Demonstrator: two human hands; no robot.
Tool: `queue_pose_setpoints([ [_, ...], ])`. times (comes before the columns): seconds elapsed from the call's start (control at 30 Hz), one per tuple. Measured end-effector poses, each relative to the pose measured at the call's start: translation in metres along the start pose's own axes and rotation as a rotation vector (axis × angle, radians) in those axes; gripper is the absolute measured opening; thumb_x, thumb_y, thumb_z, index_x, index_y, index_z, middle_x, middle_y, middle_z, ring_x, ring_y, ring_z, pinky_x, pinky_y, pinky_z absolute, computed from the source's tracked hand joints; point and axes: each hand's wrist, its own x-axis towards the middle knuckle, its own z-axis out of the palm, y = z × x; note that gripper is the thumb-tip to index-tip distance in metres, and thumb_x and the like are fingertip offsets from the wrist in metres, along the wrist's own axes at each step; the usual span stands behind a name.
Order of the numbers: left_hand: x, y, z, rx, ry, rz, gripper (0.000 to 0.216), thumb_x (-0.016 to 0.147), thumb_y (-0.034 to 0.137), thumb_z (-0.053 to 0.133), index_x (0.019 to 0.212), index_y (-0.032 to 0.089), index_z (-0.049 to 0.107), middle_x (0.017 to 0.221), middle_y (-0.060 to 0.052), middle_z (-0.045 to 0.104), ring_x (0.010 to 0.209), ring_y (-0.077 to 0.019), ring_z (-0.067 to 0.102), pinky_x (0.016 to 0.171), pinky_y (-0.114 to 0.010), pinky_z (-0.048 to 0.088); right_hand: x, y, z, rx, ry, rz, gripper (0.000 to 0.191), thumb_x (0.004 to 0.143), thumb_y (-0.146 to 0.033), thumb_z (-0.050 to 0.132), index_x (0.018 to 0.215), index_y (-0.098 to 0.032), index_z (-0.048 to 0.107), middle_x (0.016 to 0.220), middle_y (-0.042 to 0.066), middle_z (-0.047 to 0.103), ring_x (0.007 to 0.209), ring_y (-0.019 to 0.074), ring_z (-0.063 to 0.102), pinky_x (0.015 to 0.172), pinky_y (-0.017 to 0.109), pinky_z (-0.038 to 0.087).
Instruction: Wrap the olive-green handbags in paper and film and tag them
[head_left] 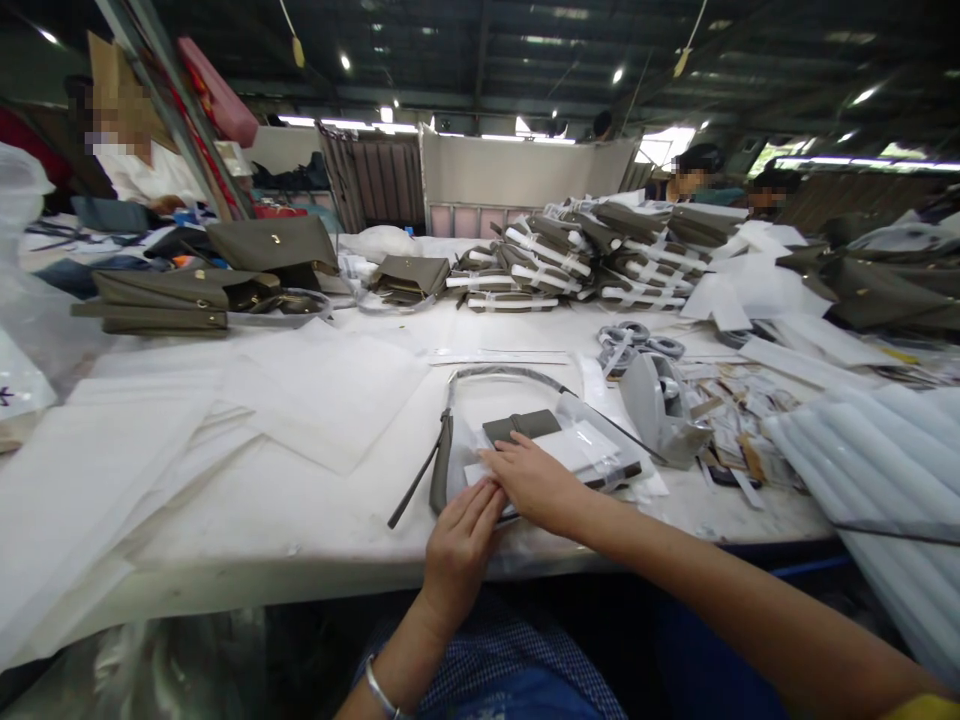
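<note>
On the white-topped work table (337,510), near its front edge, lay one smooth olive-grey handbag (442,470) with a looped dark strap (510,371), partly covered by white sheets (581,447). Right hand (544,487): lay open across the sheets, fingertips at a folded olive-grey rectangle (525,426). Left hand (461,540): fingers were bent together alongside; any grip could not be told.

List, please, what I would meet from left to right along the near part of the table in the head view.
Leftmost white sheets, dark strap end, left hand, right hand, pale grey holder, ribbed white padding.
</note>
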Motion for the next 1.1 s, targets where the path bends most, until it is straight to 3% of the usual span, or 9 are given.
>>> queue_pose_setpoints([
  [0.1, 0.001, -0.001, 0.0, -0.025, -0.025, -0.01, 0.039, 0.096, 0.02, 0.056, 0.134, 0.014, 0.054, 0.131, -0.009, 0.063, 0.122, -0.0235, 0.059, 0.103, -0.04, 0.052, -0.016, 0.002, -0.018, 0.094, 0.003, -0.016, 0.027, 0.094, -0.013, 0.056, 0.118, -0.015, 0.066, 0.111, 0.012, 0.071, 0.107, 0.0267, 0.066, 0.107, 0.051, 0.041],
  [0.2, 0.002, -0.002, 0.0, -0.048, -0.05, -0.028, 0.042, 0.095, 0.021, 0.057, 0.136, 0.015, 0.053, 0.134, -0.008, 0.062, 0.125, -0.0233, 0.057, 0.105, -0.04, 0.05, -0.034, 0.002, -0.034, 0.228, 0.193, -0.017, 0.018, 0.098, -0.019, 0.055, 0.106, -0.021, 0.071, 0.099, 0.007, 0.074, 0.093, 0.021, 0.069, 0.1, 0.042, 0.049],
  [0.27, 0.003, -0.001, -0.002, -0.069, -0.053, -0.034, 0.042, 0.095, 0.023, 0.057, 0.136, 0.015, 0.052, 0.134, -0.009, 0.062, 0.125, -0.0231, 0.057, 0.105, -0.04, 0.05, -0.052, -0.001, -0.032, 0.302, 0.355, -0.089, 0.021, 0.099, -0.021, 0.053, 0.112, -0.022, 0.069, 0.101, 0.007, 0.074, 0.095, 0.019, 0.069, 0.094, 0.035, 0.054],
  [0.33, 0.004, -0.001, -0.003, -0.083, -0.064, -0.035, 0.043, 0.095, 0.024, 0.057, 0.137, 0.015, 0.052, 0.134, -0.01, 0.061, 0.125, -0.0232, 0.057, 0.106, -0.04, 0.049, -0.074, -0.004, -0.016, 0.303, 0.43, -0.23, 0.025, 0.098, -0.023, 0.056, 0.122, -0.021, 0.064, 0.107, 0.008, 0.073, 0.104, 0.0193, 0.067, 0.094, 0.033, 0.055],
  [0.47, 0.005, 0.0, -0.006, -0.087, -0.103, -0.035, 0.046, 0.093, 0.021, 0.059, 0.138, 0.015, 0.051, 0.136, -0.01, 0.06, 0.126, -0.0225, 0.056, 0.108, -0.039, 0.047, -0.111, -0.006, 0.033, 0.109, 0.377, -0.326, 0.04, 0.094, -0.033, 0.065, 0.13, -0.016, 0.059, 0.118, 0.014, 0.069, 0.115, 0.0252, 0.062, 0.098, 0.043, 0.053],
  [0.6, 0.006, -0.001, -0.007, -0.084, -0.119, -0.039, 0.048, 0.091, 0.018, 0.062, 0.138, 0.016, 0.051, 0.137, -0.008, 0.06, 0.127, -0.0216, 0.054, 0.11, -0.037, 0.045, -0.111, -0.008, 0.06, 0.005, 0.385, -0.254, 0.03, 0.099, -0.025, 0.057, 0.127, -0.016, 0.061, 0.119, 0.012, 0.069, 0.109, 0.0239, 0.064, 0.093, 0.041, 0.053],
  [0.77, 0.006, -0.003, -0.008, -0.057, -0.153, -0.017, 0.05, 0.092, 0.017, 0.06, 0.14, 0.016, 0.048, 0.139, -0.008, 0.058, 0.129, -0.0222, 0.053, 0.111, -0.038, 0.045, -0.09, -0.015, 0.053, 0.11, 0.533, -0.261, 0.016, 0.098, -0.018, 0.056, 0.107, -0.019, 0.069, 0.098, 0.006, 0.075, 0.092, 0.0187, 0.069, 0.079, 0.034, 0.054],
  [0.97, 0.011, 0.001, -0.009, -0.013, -0.197, 0.014, 0.052, 0.094, 0.015, 0.056, 0.144, 0.018, 0.044, 0.141, -0.007, 0.056, 0.133, -0.0234, 0.049, 0.109, -0.04, 0.047, -0.107, -0.027, 0.054, 0.239, 0.504, -0.266, 0.016, 0.096, -0.015, 0.056, 0.103, -0.021, 0.069, 0.097, 0.004, 0.075, 0.088, 0.0167, 0.07, 0.083, 0.032, 0.057],
  [1.1, 0.013, 0.006, -0.009, 0.032, -0.208, -0.001, 0.049, 0.096, 0.016, 0.053, 0.144, 0.018, 0.045, 0.141, -0.006, 0.056, 0.132, -0.0235, 0.05, 0.107, -0.041, 0.048, -0.115, -0.024, 0.047, 0.2, 0.484, -0.326, 0.014, 0.095, -0.014, 0.06, 0.104, -0.02, 0.068, 0.097, 0.004, 0.076, 0.09, 0.0166, 0.07, 0.085, 0.032, 0.057],
])
